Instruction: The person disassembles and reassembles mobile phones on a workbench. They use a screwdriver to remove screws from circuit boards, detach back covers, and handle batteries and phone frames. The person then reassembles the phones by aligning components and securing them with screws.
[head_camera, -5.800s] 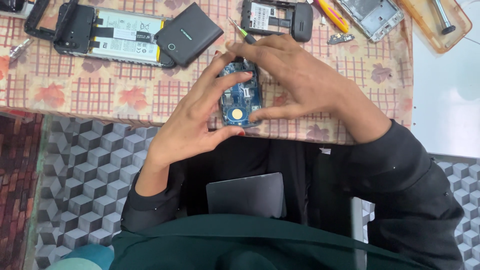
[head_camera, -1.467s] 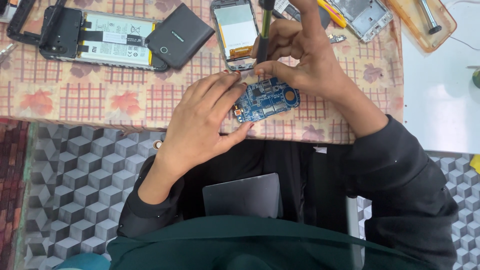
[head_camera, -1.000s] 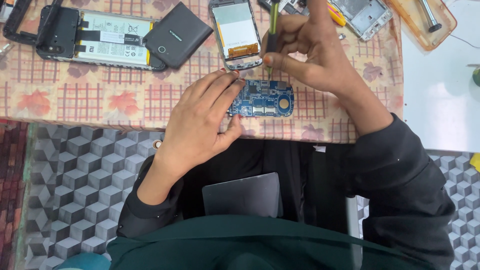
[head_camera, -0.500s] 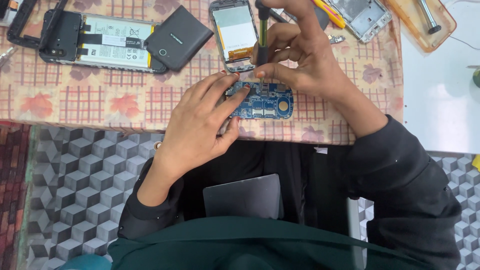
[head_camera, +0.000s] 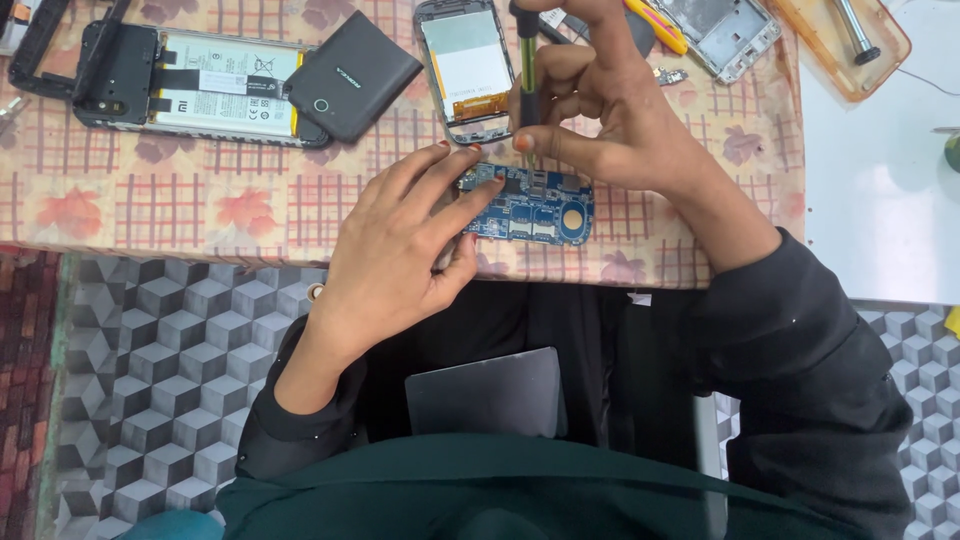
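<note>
A: What's my left hand (head_camera: 400, 250) doing?

B: Spread flat, fingertips pressing the left end of the blue board (head_camera: 528, 205), I'd judge to keep it from sliding on the worktop (head_camera: 200, 210). It grips nothing.

A: And the board?

B: Flat, between both hands, near the worktop's front edge. Its long axis runs left to right, component side up.

A: My right hand (head_camera: 610, 110)?

B: Closed round the screwdriver (head_camera: 525, 85), pinched upright, tip down on the board's upper edge, likely to bear straight on a screw.

A: Beyond my hands?

B: An opened phone (head_camera: 190, 85) and dark cover (head_camera: 350, 75) far left, a screen frame (head_camera: 465, 65) just behind the board.
</note>
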